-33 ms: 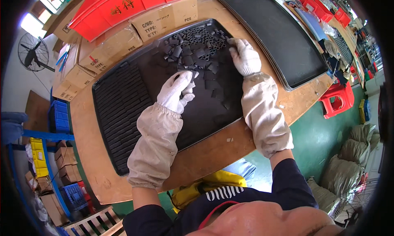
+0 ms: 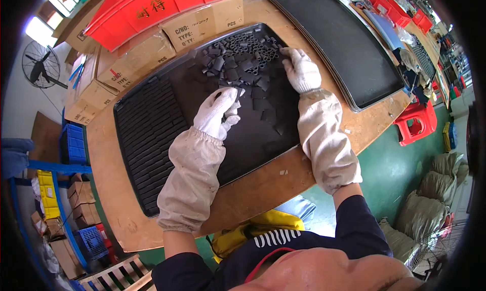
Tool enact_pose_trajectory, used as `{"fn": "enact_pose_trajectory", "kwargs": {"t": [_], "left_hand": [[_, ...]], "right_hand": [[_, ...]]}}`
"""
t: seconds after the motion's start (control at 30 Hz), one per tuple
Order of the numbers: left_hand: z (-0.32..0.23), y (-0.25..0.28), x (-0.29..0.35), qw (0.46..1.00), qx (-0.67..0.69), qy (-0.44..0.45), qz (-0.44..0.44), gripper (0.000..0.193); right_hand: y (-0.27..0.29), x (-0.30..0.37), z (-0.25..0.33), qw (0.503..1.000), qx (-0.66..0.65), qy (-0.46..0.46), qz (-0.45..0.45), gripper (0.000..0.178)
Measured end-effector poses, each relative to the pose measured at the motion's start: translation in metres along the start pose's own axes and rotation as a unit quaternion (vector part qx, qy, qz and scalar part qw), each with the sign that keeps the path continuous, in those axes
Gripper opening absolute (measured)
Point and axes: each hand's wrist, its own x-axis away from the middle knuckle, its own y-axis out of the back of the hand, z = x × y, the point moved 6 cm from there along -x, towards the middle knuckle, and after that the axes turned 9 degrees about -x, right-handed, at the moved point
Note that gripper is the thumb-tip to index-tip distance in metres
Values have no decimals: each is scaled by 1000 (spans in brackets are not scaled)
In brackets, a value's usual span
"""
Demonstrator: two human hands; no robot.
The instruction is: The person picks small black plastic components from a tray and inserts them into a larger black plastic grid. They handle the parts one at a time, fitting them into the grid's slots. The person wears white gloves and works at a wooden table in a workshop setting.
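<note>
Both hands wear white gloves and work over a wide black tray [image 2: 238, 162]. My left hand [image 2: 217, 110] is above the tray's middle, its fingers curled round a small black piece [image 2: 240, 92] at the fingertips. At the tray's far right edge, my right hand [image 2: 302, 72] has thumb and fingers bent toward each other; whatever they grip, if anything, is hidden. Between and beyond the hands lies a heap of short black tubes [image 2: 248, 50], some on end with their openings showing, some on their sides. Tight rows of black pieces [image 2: 152, 124] fill the tray's left part.
A stack of black trays [image 2: 349, 48] stands on the wooden table [image 2: 111, 200] at the right. Cardboard boxes [image 2: 134, 63] with a red bin [image 2: 152, 12] on top border the far left side. A red stool [image 2: 416, 124] is on the floor at the right.
</note>
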Motion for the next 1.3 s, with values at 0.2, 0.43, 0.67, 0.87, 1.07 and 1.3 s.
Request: {"fn": "enact_pose_trajectory", "kwargs": {"t": [0.2, 0.43, 0.67, 0.87, 1.07, 1.3], "left_hand": [[-2, -1, 5, 1000, -13, 2, -11, 38], [5, 4, 0, 1000, -7, 12, 20, 31], [0, 3, 3, 1000, -11, 10, 12, 32], [-10, -2, 11, 995, -74, -16, -60, 38], [-23, -5, 14, 972, -211, -83, -68, 34], [-24, -8, 16, 957, -263, -100, -66, 36]], "right_hand": [[-22, 2, -5, 996, 24, 25, 80, 29], [-28, 6, -10, 991, 73, 34, 102, 24], [-18, -1, -7, 996, 29, -48, 76, 21], [10, 2, 31, 983, -149, -106, -1, 25], [-3, 14, 87, 871, -468, 19, 147, 21], [-12, 27, 106, 857, -493, 7, 152, 19]]}}
